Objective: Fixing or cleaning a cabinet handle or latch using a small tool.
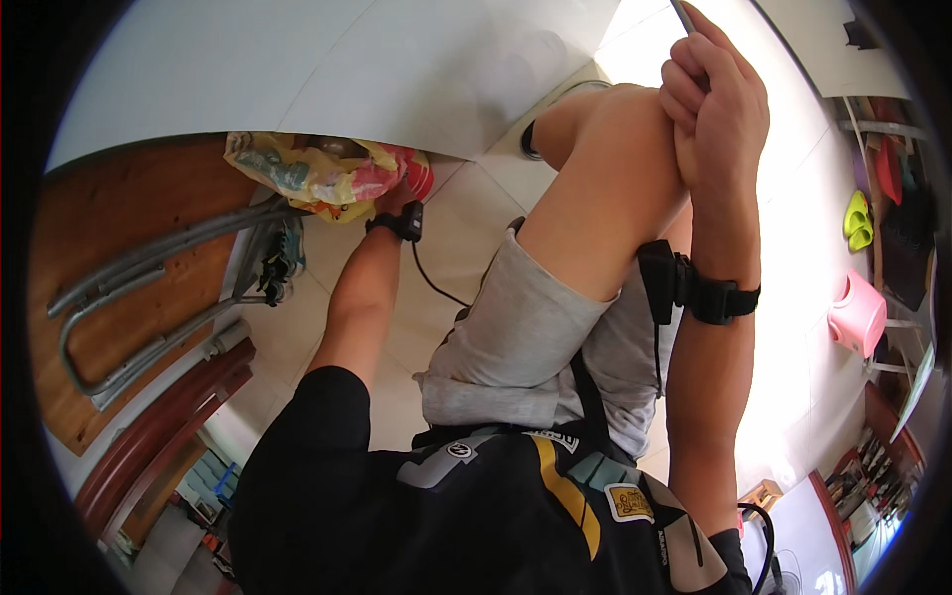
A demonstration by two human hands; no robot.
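My left hand (399, 194) reaches forward to the right end of a crumpled yellow, red and white plastic bag (315, 171). It touches the bag beside a red striped part; its fingers are mostly hidden there. Raised at the upper right, in front of my bent knee (605, 188), my right hand (716, 111) is closed. Between its fingers is a thin dark object (682, 14), seen edge-on and cut off by the top of the picture, so its kind does not show. Each wrist wears a black strap with a small device.
A large white panel (397, 69) stands behind the bag. Left of me, a grey metal tube frame (169, 256) leans by a wooden board (129, 337), with sneakers (285, 260) beside it. Green slippers (858, 222) and a pink plastic container (857, 315) are at the right. A black cable (431, 284) hangs from my left wrist.
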